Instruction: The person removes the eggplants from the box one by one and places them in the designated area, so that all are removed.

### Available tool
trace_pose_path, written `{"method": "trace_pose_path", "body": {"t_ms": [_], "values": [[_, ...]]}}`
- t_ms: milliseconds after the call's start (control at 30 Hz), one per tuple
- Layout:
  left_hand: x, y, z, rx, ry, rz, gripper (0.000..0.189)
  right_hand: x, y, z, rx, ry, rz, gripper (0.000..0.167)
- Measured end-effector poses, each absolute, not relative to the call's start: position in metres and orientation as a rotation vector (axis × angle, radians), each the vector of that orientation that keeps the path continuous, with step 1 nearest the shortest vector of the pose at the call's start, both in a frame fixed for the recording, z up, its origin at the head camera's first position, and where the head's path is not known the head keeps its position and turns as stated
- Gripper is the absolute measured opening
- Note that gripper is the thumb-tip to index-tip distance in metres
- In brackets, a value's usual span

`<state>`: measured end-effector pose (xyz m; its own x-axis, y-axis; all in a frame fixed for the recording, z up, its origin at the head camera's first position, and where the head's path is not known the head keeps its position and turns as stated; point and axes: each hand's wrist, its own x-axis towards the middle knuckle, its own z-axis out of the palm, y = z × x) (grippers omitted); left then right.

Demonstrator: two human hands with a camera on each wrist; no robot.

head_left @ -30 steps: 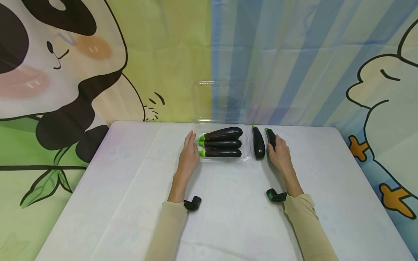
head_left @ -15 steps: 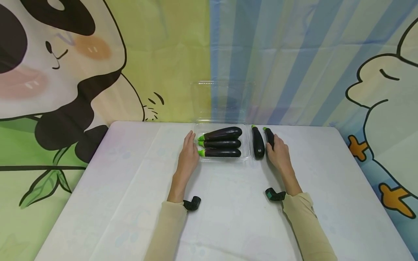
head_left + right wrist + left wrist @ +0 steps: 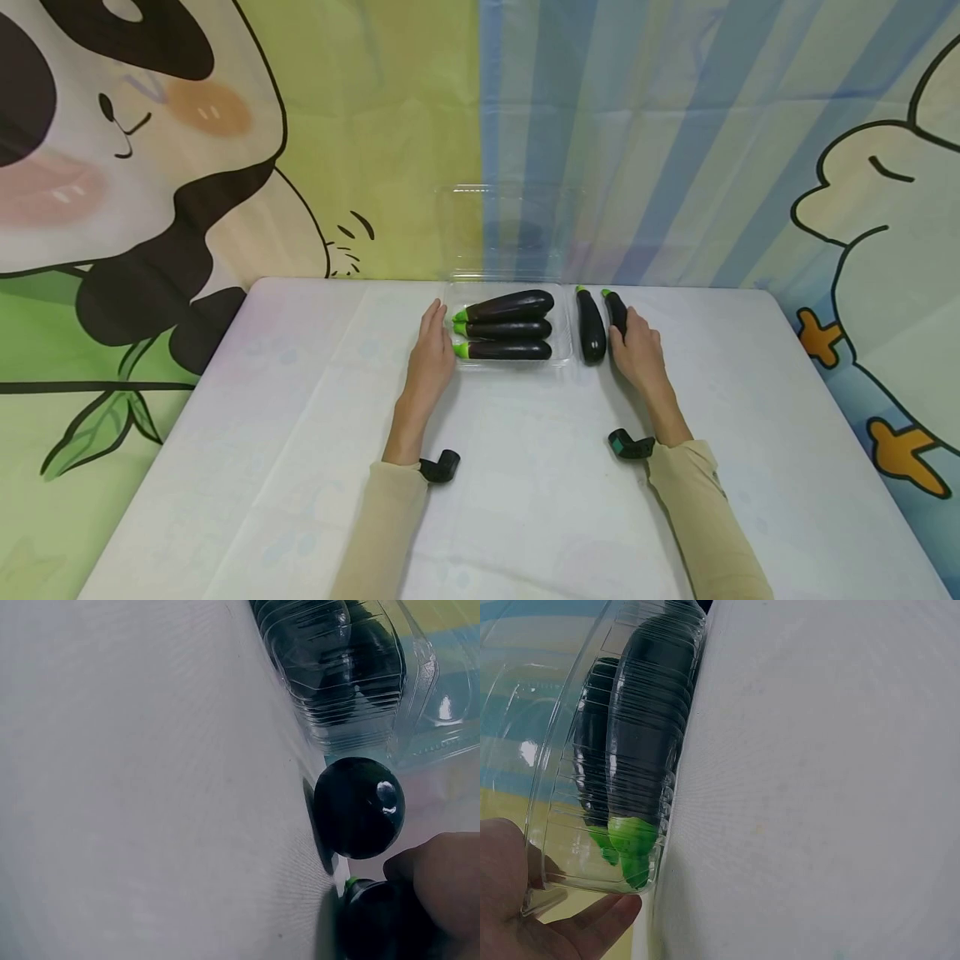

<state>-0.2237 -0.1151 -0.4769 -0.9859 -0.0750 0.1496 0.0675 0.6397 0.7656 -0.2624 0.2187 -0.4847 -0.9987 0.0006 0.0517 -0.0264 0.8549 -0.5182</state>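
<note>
A clear plastic clamshell box (image 3: 564, 357) sits at the far edge of the table, its base holding three dark eggplants (image 3: 504, 330) side by side, green stems to the left. My left hand (image 3: 432, 360) rests along the box's left side with fingers fairly straight; the left wrist view shows them at the lower corner of the plastic wall (image 3: 562, 882). To the right of the box lies a loose eggplant (image 3: 592, 328), stem pointing away. Just beyond it, my right hand (image 3: 640, 354) grips another eggplant (image 3: 616, 307) between thumb and fingers, hiding its lower part.
The box's transparent lid (image 3: 513, 229) stands raised at the back, against a printed cloth backdrop (image 3: 637, 125). A white cloth covers the table (image 3: 517, 483). Small black wrist cameras (image 3: 632, 445) stick out inward from both wrists.
My right hand and its eggplant have edged slightly left, closer to the loose eggplant. My left hand stays at the box, and the head view has shifted a little.
</note>
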Motion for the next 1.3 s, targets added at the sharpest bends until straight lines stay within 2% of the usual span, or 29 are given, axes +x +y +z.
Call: {"method": "trace_pose_path", "body": {"t_ms": [833, 1300], "values": [[-0.2232, -0.1156, -0.4763, 0.0, -2.69, -1.273, 0.047, -0.2618, 0.2187, -0.4765, -0.072, -3.109, 0.883, 0.064], [-0.2226, -0.1141, -0.477, -0.002, -2.662, -1.25, 0.046, -0.2621, 0.2213, -0.4796, -0.031, -3.096, 0.862, 0.068]]}}
